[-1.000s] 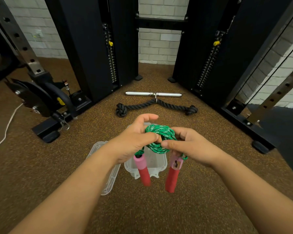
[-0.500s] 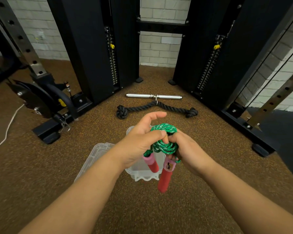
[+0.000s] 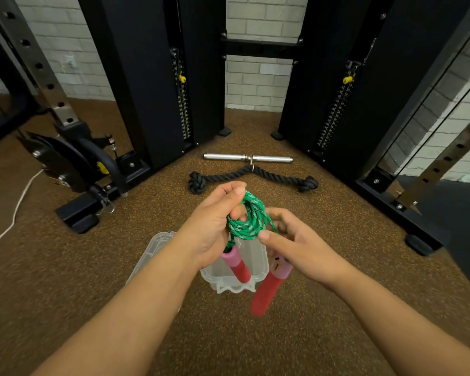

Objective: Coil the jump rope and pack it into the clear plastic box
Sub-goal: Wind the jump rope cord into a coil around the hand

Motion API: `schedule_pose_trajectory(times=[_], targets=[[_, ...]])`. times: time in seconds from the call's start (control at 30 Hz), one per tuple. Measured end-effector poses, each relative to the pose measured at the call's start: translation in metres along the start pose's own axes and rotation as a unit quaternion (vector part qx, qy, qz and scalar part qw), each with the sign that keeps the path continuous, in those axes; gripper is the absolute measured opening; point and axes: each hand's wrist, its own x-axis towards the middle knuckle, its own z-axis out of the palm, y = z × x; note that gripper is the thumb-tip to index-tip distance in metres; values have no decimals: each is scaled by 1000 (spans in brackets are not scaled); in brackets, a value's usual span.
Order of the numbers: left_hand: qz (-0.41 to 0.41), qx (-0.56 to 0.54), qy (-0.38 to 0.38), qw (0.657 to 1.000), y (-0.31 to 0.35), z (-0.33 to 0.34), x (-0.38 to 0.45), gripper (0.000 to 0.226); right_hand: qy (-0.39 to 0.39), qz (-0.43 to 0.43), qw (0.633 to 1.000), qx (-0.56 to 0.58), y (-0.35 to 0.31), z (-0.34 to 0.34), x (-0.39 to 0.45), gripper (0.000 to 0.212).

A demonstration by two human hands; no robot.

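Floor (image 3: 65, 294) of speckled brown rubber is lying open in front of and on both sides of the person, with the widest bare stretch to the near left and near right. Black cable-machine columns (image 3: 152, 77) are closing in the far side, their bases angling inward toward a narrow brick-backed gap. A chrome bar (image 3: 247, 158) and a black triceps rope (image 3: 253, 177) are lying on the ground between those bases, just beyond the hands. A white cord (image 3: 14, 213) is trailing along the far left edge.

The clear plastic box (image 3: 258, 267) is sitting on the floor directly under the hands, and its lid (image 3: 152, 253) is lying just beside it to the left, partly hidden by the left forearm.

The left hand (image 3: 212, 229) is gripping the coiled green jump rope (image 3: 248, 222), with fingers threaded through the loops and thumb on top. The right hand (image 3: 296, 245) is pinching the coil's right side between thumb and fingers, though how firmly is hard to judge. Two red handles with pink collars are hanging down: the left handle (image 3: 236, 265) is dangling over the box opening, possibly dipping inside, and the right handle (image 3: 269, 289) is hanging past the box's near right corner.
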Motion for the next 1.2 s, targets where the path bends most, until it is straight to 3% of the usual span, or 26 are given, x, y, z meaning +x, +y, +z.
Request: schedule_pose_trajectory(times=[0.1,0.4,0.5,0.6,0.7,0.77,0.83,1.0,1.2], targets=[[11,-22,49,999,5,-6,4,5,46,2,998,-36,11,-5,1,12],[28,-57,136,989,7,-12,8,14,89,-17,990,-111,19,0,-4,11],[37,-96,139,985,9,-16,10,7,79,-25,967,-242,20,10,-9,25],[45,-136,128,981,13,-20,11,22,40,-63,910,-407,16,22,-16,29],[75,-53,130,987,8,-19,10,23,11,-165,861,-480,13,37,-18,24],[93,67,130,985,3,-17,7,22,1,-233,821,-521,7,46,-17,20],[112,211,113,964,-1,-15,4,26,-3,-282,806,-521,-2,51,-17,13],[109,328,-16,938,-4,-13,-2,35,1,-325,833,-447,-28,37,-18,15],[-11,232,-79,969,-5,-2,-6,29,119,-263,897,-336,-40,5,-12,21]])
